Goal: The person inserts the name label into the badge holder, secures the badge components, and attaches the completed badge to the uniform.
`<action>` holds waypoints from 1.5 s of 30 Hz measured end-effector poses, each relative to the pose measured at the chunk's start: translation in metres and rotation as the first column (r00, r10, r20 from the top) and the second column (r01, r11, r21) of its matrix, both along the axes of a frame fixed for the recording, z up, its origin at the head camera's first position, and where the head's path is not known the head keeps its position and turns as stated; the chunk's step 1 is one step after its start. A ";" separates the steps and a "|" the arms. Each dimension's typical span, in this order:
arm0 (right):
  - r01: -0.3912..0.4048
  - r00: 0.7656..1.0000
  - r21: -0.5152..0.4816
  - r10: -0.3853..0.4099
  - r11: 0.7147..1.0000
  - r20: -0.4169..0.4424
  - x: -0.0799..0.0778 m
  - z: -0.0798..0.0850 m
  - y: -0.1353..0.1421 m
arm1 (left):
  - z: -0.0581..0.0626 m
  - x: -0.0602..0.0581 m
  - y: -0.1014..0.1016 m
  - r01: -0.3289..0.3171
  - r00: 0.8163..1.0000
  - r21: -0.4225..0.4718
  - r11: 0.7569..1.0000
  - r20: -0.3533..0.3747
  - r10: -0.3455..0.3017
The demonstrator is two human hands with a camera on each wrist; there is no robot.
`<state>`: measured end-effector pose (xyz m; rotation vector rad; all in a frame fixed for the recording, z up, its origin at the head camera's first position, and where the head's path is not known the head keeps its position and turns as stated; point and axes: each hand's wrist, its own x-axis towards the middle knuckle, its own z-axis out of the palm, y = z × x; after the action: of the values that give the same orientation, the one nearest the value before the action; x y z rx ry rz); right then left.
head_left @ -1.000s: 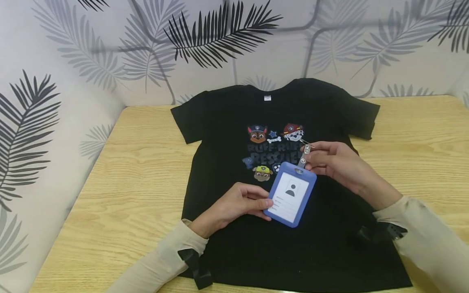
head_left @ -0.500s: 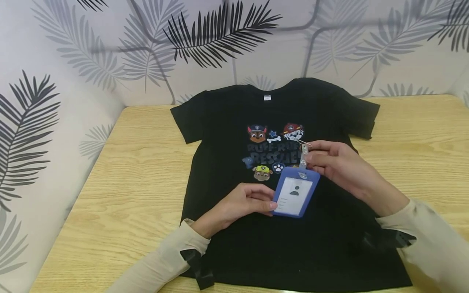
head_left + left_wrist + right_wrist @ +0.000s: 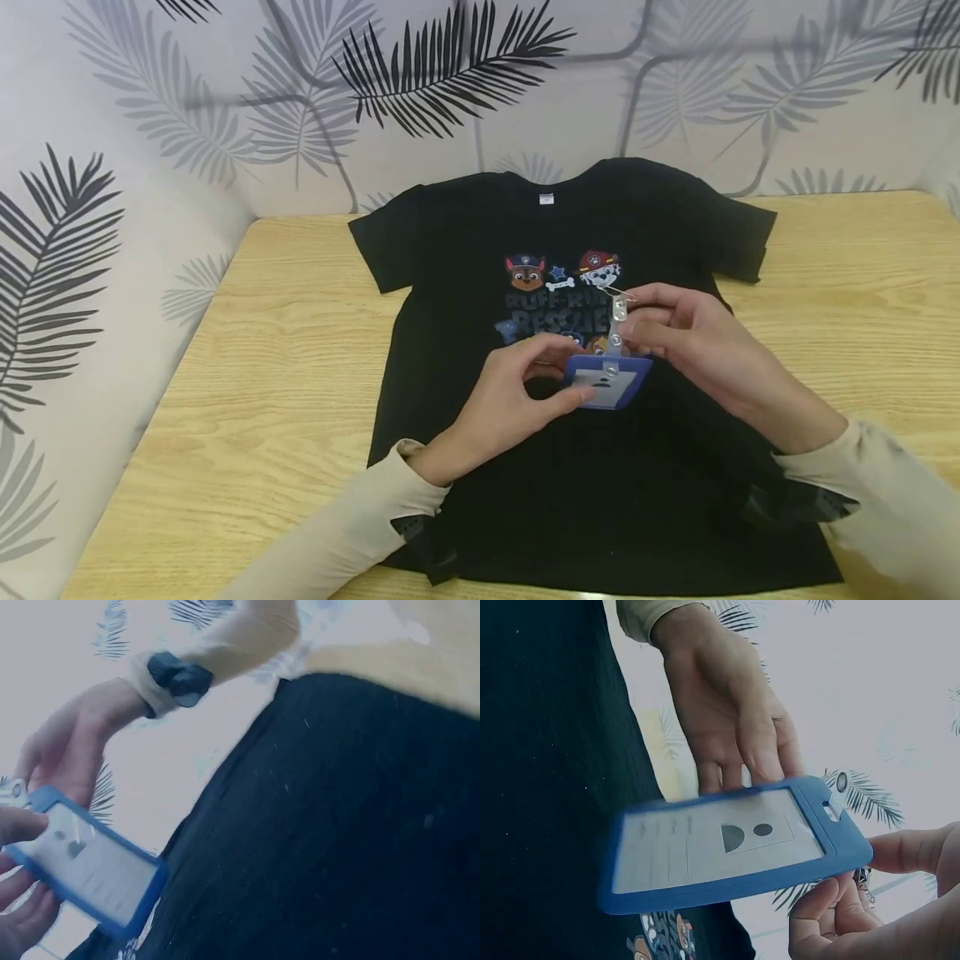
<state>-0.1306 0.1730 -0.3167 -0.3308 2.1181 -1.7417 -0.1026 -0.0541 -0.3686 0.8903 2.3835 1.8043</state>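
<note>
My left hand (image 3: 495, 408) pinches the blue-framed badge holder (image 3: 636, 379), its thumb on the front over the white card. The holder is tilted so its face looks foreshortened in the head view. My right hand (image 3: 701, 354) pinches the clear snap strap (image 3: 617, 325) at the holder's top, where a thin metal pin sticks out. Under both hands a black T-shirt (image 3: 480, 525) with cartoon dog faces lies flat. In the right wrist view, the badge holder (image 3: 652, 900) shows a person icon, and my left hand (image 3: 720, 705) grips its long edge.
A wood-grain table (image 3: 285, 358) carries the shirt. Behind it rises a pale wall (image 3: 525, 100) with a palm-leaf print. Black straps sit on both sleeves, one being the left strap (image 3: 427, 546).
The badge holder has tipped from facing the head camera to nearly edge-on, its lower end lifted. My left hand has moved up and right along it; my right hand still holds the strap.
</note>
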 end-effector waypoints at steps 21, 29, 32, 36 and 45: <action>0.030 0.991 0.122 -0.014 0.992 -0.134 0.003 0.005 -0.011 | 0.006 -0.005 0.017 0.000 0.997 0.173 0.985 -0.079 0.014; 0.037 0.980 0.150 -0.006 0.988 -0.201 0.006 0.009 -0.013 | 0.006 -0.004 0.020 0.017 0.999 0.166 0.986 -0.050 -0.009; 0.044 0.967 0.122 -0.011 0.992 -0.254 0.006 0.009 -0.013 | 0.007 -0.003 0.019 0.015 0.999 0.155 0.988 -0.038 -0.009; 0.035 0.947 0.078 -0.009 0.996 -0.320 0.006 0.008 -0.013 | 0.007 -0.003 0.019 0.011 0.998 0.128 0.992 -0.058 -0.004; 0.065 0.862 0.210 0.051 0.975 -0.505 0.005 0.004 -0.013 | 0.005 -0.001 0.019 -0.021 0.995 0.080 0.997 -0.092 0.028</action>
<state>-0.1260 0.1599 -0.3127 -0.7951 2.6510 -1.5138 -0.1040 -0.0349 -0.3631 0.9778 2.4025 1.9196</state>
